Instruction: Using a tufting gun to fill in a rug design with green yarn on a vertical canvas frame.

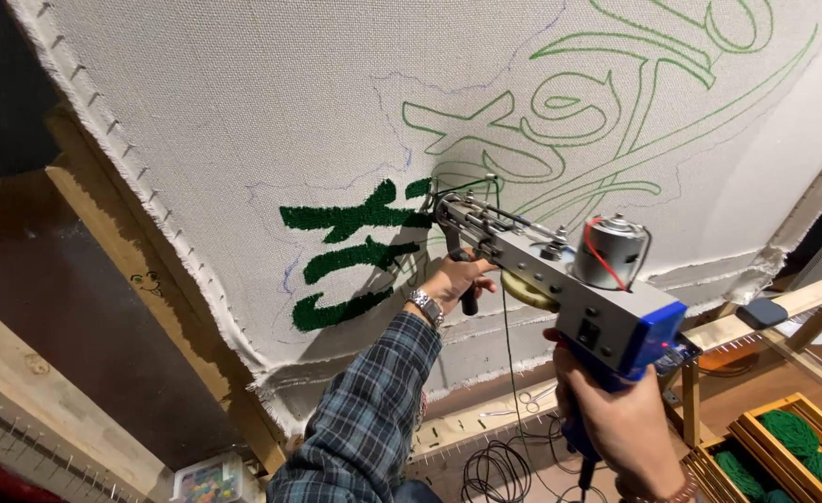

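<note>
Wooden frame: ran along the left edge of the cloth, its nails holding the cloth taut.

Cloth: pale backing stretched across the frame, marked with thin blue pen lines.

Filled green strokes: three thick bands of tufted yarn near the lower left of the design, the only solidly worked area; by the look of it, a small share of the whole.

Green outlines: curling shapes toward the upper right corner of the cloth, stitched as lines only, their insides bare. Filling appeared to be largely outstanding.

Left hand: sleeve in dark plaid, metal watch at the wrist; fingers were wrapped around the black front handle under the gun.

Tufting gun: grey body with blue rear part and a motor on top, its needle end touching the cloth just right of the top filled stroke.

Right hand: clamped around the blue rear grip.

Green yarn balls: lay in wooden boxes at the lower right, well apart from the cloth.
</note>
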